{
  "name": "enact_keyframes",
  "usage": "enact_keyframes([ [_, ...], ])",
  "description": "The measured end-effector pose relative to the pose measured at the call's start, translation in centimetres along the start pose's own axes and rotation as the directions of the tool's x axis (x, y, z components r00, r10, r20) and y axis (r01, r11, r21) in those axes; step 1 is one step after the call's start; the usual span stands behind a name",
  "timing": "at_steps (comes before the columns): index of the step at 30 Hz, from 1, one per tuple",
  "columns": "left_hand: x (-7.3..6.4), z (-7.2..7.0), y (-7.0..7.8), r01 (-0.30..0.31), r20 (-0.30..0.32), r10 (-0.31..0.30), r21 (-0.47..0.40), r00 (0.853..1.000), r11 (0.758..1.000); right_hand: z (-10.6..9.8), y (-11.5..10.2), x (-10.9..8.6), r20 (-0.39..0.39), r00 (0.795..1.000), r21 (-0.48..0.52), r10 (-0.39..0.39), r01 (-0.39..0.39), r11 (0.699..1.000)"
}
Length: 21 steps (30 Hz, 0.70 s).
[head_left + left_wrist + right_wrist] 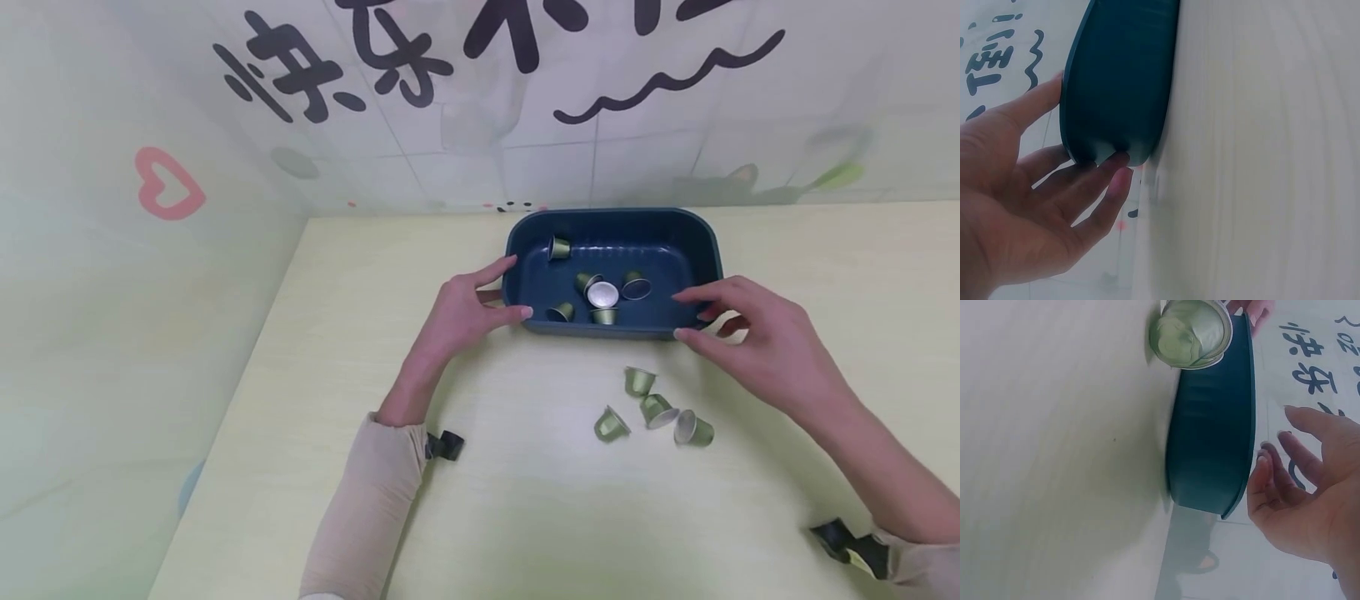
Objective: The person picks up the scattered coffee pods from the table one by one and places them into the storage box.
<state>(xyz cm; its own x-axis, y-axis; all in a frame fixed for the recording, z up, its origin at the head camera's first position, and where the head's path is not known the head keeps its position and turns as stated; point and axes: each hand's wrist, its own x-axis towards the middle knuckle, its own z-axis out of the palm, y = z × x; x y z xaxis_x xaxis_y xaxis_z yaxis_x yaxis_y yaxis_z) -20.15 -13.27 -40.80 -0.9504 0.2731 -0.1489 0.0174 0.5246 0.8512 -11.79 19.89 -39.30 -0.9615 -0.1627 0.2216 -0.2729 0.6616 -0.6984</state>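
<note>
A dark blue rectangular tray (600, 331) stands on the table with several green coffee capsules (559, 248) in it, one showing its silver lid. My left hand (472, 317) holds the tray's left end, thumb at the front rim and fingers against the end wall; the left wrist view shows these fingers (1100, 175) at the wall. Over the tray's right front corner hovers my right hand (765, 342), fingers loosely bent with nothing between them. In the right wrist view this hand (1310, 481) is apart from the rim. Several more green capsules (693, 428) lie on the table before the tray.
The pale wooden table (525, 500) meets a white wall (465, 167) with black lettering just behind the tray. Another wall with a pink heart (169, 183) runs along the left side. Black straps (446, 446) sit at both wrists.
</note>
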Motion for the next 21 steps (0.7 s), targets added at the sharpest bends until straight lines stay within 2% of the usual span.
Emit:
enact_keyframes([
  [4,0.1,0.0,0.1,-0.005,0.0,0.005,0.002,1.0,1.0,-0.1,0.3,-0.8,-0.002,1.0,0.033,-0.001,0.001,0.999],
  [21,0.1,0.0,0.0,-0.007,0.008,0.007,-0.003,1.0,1.0,-0.1,0.5,-2.9,0.053,0.997,0.024,0.057,-0.059,0.998],
])
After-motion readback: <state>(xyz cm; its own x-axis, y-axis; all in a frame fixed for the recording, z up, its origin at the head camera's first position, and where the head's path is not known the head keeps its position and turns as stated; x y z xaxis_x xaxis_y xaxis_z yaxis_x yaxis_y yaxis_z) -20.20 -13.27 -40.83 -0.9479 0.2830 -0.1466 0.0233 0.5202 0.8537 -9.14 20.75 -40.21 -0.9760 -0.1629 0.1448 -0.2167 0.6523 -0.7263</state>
